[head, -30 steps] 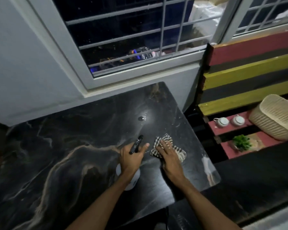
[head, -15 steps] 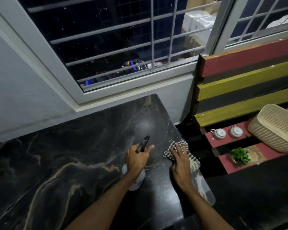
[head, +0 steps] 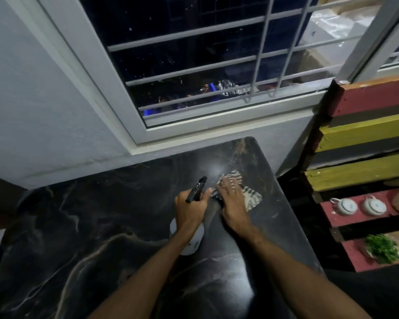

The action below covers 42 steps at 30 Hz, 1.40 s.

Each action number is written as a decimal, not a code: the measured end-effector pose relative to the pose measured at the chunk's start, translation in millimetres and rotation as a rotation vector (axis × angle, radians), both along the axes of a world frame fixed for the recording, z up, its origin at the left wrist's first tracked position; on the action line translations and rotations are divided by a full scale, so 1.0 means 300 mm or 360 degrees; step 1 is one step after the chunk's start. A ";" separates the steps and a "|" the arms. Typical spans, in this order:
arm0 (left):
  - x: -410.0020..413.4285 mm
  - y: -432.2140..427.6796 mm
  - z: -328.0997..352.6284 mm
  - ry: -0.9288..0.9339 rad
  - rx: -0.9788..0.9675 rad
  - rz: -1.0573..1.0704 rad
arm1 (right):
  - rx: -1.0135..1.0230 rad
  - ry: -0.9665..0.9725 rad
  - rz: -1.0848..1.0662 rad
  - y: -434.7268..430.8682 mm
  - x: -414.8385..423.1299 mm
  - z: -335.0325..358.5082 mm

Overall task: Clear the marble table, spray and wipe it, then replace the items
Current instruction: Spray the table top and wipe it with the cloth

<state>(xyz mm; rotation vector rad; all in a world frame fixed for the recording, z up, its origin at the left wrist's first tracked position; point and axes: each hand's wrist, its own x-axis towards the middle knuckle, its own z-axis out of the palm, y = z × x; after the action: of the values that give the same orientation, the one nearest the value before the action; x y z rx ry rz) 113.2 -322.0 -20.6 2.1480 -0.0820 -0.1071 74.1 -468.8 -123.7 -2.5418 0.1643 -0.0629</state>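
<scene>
Wiping step: right hand (head: pixel 233 200), fingers spread flat, presses the cloth (head: pixel 251 199) on the table's (head: pixel 101 226) far right corner, left hand (head: pixel 191 210) gripping the bottle (head: pixel 192 241) just beside it; next, probably sweeping the cloth leftward over the rest of the marble.

Black veined marble table (head: pixel 83 238), checked cloth (head: pixel 249 196), white spray bottle (head: pixel 195 238)

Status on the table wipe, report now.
Left hand grips spray bottle. Right hand flat on checked cloth, far right of marble table. Cups and plant parked on the bench, nothing blocking the cloth.
</scene>
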 end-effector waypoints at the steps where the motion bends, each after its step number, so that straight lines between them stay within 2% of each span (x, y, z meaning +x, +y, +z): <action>1: 0.032 0.026 0.004 -0.0012 -0.0002 0.0002 | -0.0047 -0.0058 0.0236 0.005 0.027 -0.018; 2: 0.065 0.050 0.009 -0.0009 -0.0011 0.0009 | -0.0050 -0.0090 0.0303 -0.024 0.066 -0.013; 3: 0.105 0.079 0.012 0.0000 -0.0028 0.0026 | -0.0013 -0.0102 0.0185 -0.068 0.119 -0.021; 5: 0.183 0.144 0.008 0.0031 -0.0096 0.0098 | 0.0074 -0.0100 -0.0279 -0.123 0.233 -0.015; 6: 0.212 0.170 0.012 0.0035 -0.0130 0.0121 | 0.0066 -0.0034 -0.0371 -0.101 0.274 -0.008; 8: 0.268 0.234 0.014 -0.0006 -0.0157 0.0149 | -0.0068 0.0086 -0.0150 0.032 0.354 -0.008; 10: 0.311 0.295 0.017 -0.0029 -0.0158 0.0183 | -0.0121 -0.0035 0.0203 0.127 0.404 -0.022; 11: 0.333 0.337 0.014 -0.0028 -0.0159 0.0218 | -0.0103 -0.0056 0.0232 0.150 0.454 -0.011; 14: 0.373 0.472 -0.003 -0.0007 -0.0155 0.0288 | -0.0007 0.0007 -0.0192 0.249 0.571 0.017; 15: 0.380 0.516 -0.001 -0.0018 -0.0127 0.0311 | 0.0017 0.0041 -0.0176 0.330 0.585 0.020; 19: 0.384 0.678 0.037 0.0004 -0.0008 0.0433 | 0.0022 -0.0070 0.0662 0.658 0.586 -0.003; 20: 0.383 0.709 0.041 0.0014 0.0014 0.0467 | 0.0052 -0.0067 0.0665 0.672 0.610 0.008; 23: 0.361 0.803 0.037 0.0078 0.0020 0.0585 | 0.0116 0.0063 0.0227 0.715 0.642 0.031; 24: 0.344 0.833 0.044 0.0094 -0.0007 0.0626 | 0.0093 0.0086 0.0289 0.772 0.621 0.044; 27: 0.294 0.884 0.052 0.0109 -0.0028 0.0632 | -0.0006 -0.0007 0.1000 0.883 0.533 0.012; 28: 0.278 0.897 0.055 0.0111 -0.0027 0.0637 | 0.0022 -0.0018 0.1045 0.877 0.533 0.015; 29: 0.255 0.916 0.066 0.0118 -0.0036 0.0675 | 0.0090 -0.0016 0.0933 0.867 0.547 0.023; 31: 0.229 0.947 0.088 0.0119 -0.0044 0.0763 | 0.0216 0.0061 0.0438 0.847 0.576 0.048; 32: 0.220 0.965 0.087 0.0125 -0.0038 0.0794 | 0.0185 0.0088 0.0353 0.861 0.576 0.057; 34: 0.210 1.005 0.072 0.0170 -0.0015 0.0823 | 0.0011 0.0087 0.0637 0.911 0.556 0.035; 36: 0.209 1.037 0.069 0.0226 0.0004 0.0848 | -0.0003 -0.0005 0.0888 0.909 0.561 0.012; 38: 0.223 1.086 0.070 0.0237 -0.0026 0.0870 | 0.0147 0.0001 0.0592 0.908 0.608 0.017; 40: 0.236 1.147 0.077 0.0228 -0.0127 0.0896 | 0.0111 0.0024 0.0223 0.969 0.624 0.043; 42: 0.255 1.219 0.088 0.0251 -0.0193 0.0912 | 0.0042 0.0075 0.0221 1.124 0.629 0.062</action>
<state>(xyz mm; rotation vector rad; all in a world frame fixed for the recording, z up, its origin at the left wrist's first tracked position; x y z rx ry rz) 189.8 43.6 5.7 1.9560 0.5999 0.0620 262.8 -131.7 -105.0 -2.5221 0.0068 0.0527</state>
